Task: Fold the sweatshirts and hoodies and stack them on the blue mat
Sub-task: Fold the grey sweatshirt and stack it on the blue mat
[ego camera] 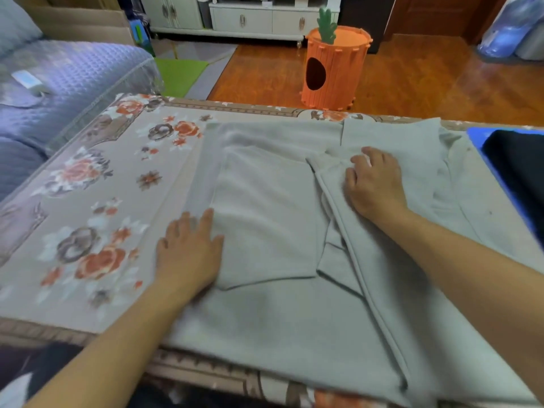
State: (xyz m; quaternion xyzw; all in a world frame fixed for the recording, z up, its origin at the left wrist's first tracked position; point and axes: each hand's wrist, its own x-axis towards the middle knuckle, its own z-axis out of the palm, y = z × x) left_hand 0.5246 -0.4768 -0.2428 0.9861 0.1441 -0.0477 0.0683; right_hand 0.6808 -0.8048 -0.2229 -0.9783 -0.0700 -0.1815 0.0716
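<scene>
A pale grey sweatshirt (270, 207) lies spread over the flowered table (97, 184), with one part folded in over its middle. My left hand (190, 251) rests flat on the garment's left edge, fingers apart. My right hand (374, 184) presses down on a folded flap with a ribbed edge near the garment's upper right, fingers curled on the cloth. At the far right edge lies the blue mat (478, 136), and a dark folded garment (518, 172) sits on it.
A blue quilted sofa (59, 83) stands at the left with a small white object on it. Beyond the table an orange carrot-shaped bin (335, 69) stands on the wooden floor. White cabinets line the back wall.
</scene>
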